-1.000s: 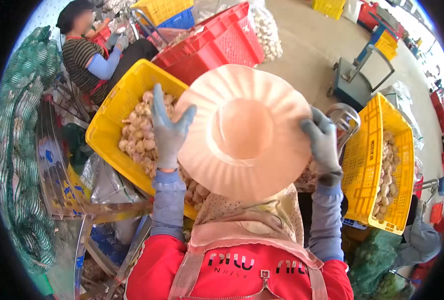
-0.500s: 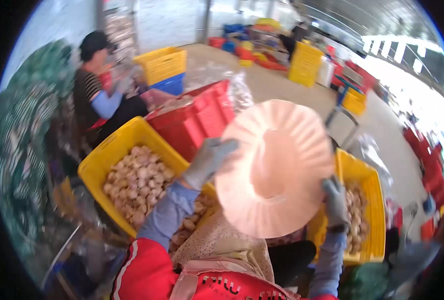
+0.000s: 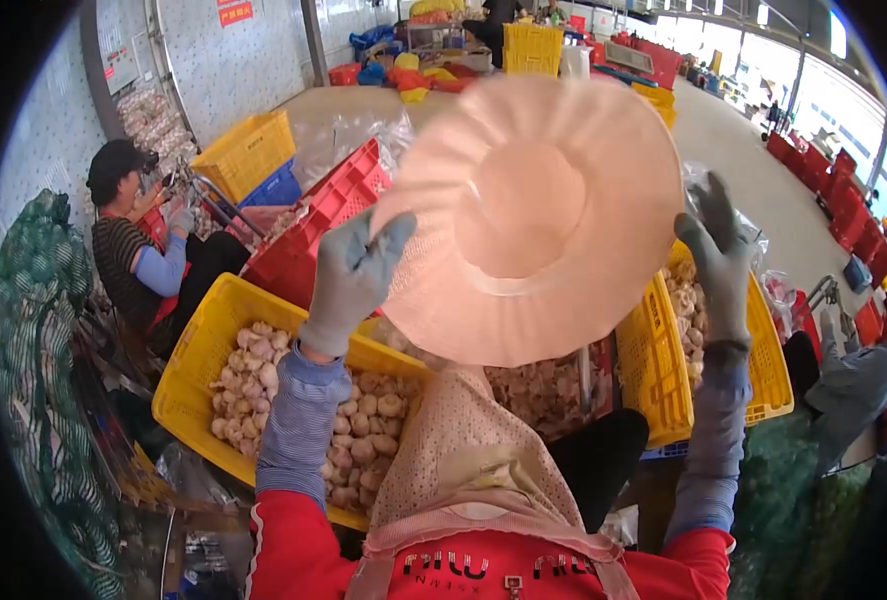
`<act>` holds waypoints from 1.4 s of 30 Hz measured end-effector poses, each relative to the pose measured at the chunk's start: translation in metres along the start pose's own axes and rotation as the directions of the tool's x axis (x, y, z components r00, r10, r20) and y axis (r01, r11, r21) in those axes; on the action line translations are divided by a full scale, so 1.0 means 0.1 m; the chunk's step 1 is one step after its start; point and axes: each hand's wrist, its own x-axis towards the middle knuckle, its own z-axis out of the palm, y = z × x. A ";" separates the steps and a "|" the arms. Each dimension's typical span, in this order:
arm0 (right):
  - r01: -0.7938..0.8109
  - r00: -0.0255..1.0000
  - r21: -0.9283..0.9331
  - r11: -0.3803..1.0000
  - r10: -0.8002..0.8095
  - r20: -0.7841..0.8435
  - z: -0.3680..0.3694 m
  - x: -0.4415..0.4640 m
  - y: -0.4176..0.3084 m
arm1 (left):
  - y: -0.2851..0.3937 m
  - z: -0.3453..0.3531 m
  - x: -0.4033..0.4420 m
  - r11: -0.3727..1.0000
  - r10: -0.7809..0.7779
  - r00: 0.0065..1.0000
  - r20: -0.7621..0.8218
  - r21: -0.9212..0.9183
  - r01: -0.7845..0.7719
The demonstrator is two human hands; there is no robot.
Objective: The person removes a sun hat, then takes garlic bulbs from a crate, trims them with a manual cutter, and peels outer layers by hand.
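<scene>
A pale pink wide-brimmed sun hat (image 3: 524, 210) is held up in front of me, the hollow of its crown facing me. My left hand (image 3: 354, 275), in a grey glove, pinches the brim at its left edge. By the right edge is my gloved right hand (image 3: 721, 250), fingers raised and apart; its thumb seems to touch the brim. Below the hat, a yellow crate (image 3: 199, 440) on the left holds garlic bulbs (image 3: 369, 425). Another yellow crate (image 3: 656, 370) with garlic stands at the right. Loose garlic pieces (image 3: 539, 395) lie between them, partly covered by the hat.
A red crate (image 3: 314, 220) leans beyond the left crate. At the left sits a co-worker (image 3: 139, 240) beside stacked yellow (image 3: 246, 155) and blue crates. Green net sacks (image 3: 49, 400) line the left edge. Another person's sleeve (image 3: 859, 390) shows at the far right.
The hat has risen and turned, its crown hollow now more visible. Both hands have moved up, and the right fingers have spread from the brim. My view has shifted rightward.
</scene>
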 end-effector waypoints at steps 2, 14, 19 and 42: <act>0.447 0.889 -0.400 0.801 -0.449 0.093 -0.06 0.05 -0.31 | 0.07 -0.01 0.10 0.993 0.053 0.996 0.065 0.104 -0.060; 0.440 0.846 -0.362 0.822 -0.245 0.473 0.60 0.82 -1.33 | 0.53 -0.08 0.00 0.676 0.622 0.774 -0.117 0.578 -0.456; 0.486 0.873 -0.401 0.777 -0.409 0.266 -0.40 0.61 -1.67 | 0.55 -0.10 0.02 0.792 0.607 0.508 -0.611 0.412 -0.450; -0.017 0.973 -0.685 0.729 -0.145 -0.178 -1.96 -0.52 -0.84 | 0.79 -0.04 0.01 0.709 0.666 0.674 -0.319 -0.010 -0.705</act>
